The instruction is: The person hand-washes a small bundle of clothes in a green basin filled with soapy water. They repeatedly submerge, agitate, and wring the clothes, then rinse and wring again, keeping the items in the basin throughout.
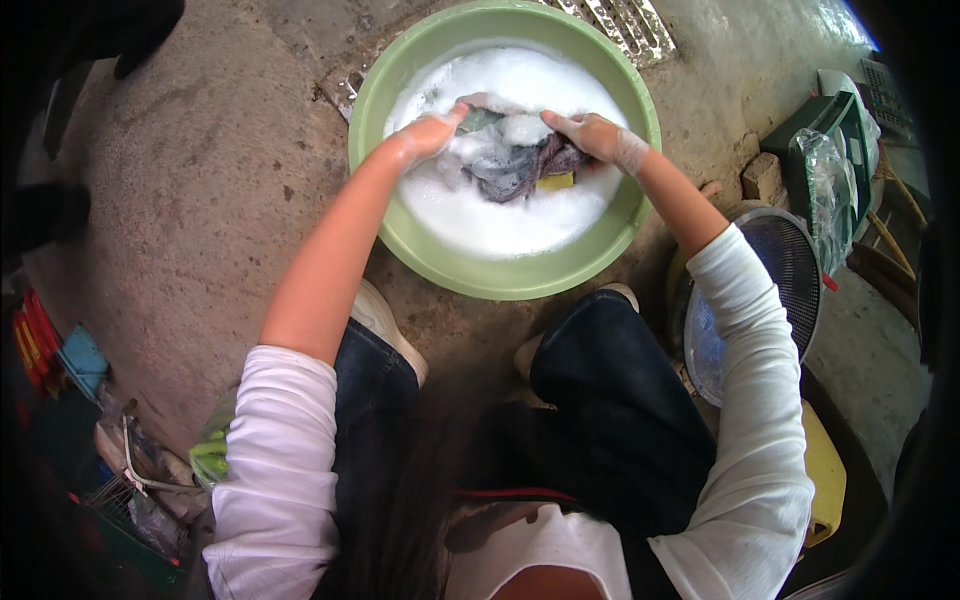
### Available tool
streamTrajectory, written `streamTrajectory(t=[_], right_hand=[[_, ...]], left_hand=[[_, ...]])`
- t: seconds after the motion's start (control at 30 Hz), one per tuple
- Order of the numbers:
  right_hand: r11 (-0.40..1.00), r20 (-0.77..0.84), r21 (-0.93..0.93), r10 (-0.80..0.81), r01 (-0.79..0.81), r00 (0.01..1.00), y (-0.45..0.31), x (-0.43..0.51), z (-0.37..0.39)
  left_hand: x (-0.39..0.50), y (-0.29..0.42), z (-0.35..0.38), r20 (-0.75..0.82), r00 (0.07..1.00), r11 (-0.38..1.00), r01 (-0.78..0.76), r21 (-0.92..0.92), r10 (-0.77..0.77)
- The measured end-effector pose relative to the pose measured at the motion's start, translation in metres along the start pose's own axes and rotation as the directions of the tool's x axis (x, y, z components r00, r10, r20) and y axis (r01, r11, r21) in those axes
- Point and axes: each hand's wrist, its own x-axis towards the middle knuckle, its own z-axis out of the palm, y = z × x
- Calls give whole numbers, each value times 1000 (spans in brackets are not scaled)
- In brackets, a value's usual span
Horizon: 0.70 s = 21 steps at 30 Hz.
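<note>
A large green plastic basin (504, 283) stands on the floor, filled with white suds (510, 232). In its middle lies a wet dark grey and purplish cloth (504, 169), partly covered by foam. My left hand (433, 135) grips the cloth's left edge, thumb on top and the fingers mostly hidden in foam. On the right side, my right hand (596, 139) holds the purplish part, with foam around its wrist. Just below the cloth, near my right hand, a small yellow piece (556, 181) shows in the suds; what it is I cannot tell.
A metal floor grate (634, 30) lies behind the basin. At right are round mesh strainers (784, 262), a green crate (821, 142) with clear plastic and a yellow container (825, 472). A bag of green vegetables (211, 454) and a wire basket (120, 499) are at lower left.
</note>
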Motion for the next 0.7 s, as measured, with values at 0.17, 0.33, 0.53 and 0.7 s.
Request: streamTrajectory(t=[0.17, 0.33, 0.53, 0.7], right_hand=[[794, -192, -599, -262, 99, 946, -5, -26, 44], [647, -11, -761, -93, 52, 996, -11, -5, 85], [649, 205, -758, 136, 69, 969, 6, 64, 64], [650, 18, -759, -46, 44, 999, 28, 95, 33]], left_hand=[[-24, -11, 50, -158, 835, 510, -163, 844, 527], [-15, -24, 92, -152, 863, 133, 99, 986, 482], [50, -25, 61, 43, 999, 571, -21, 821, -26], [51, -14, 32, -202, 896, 568, -65, 821, 395]])
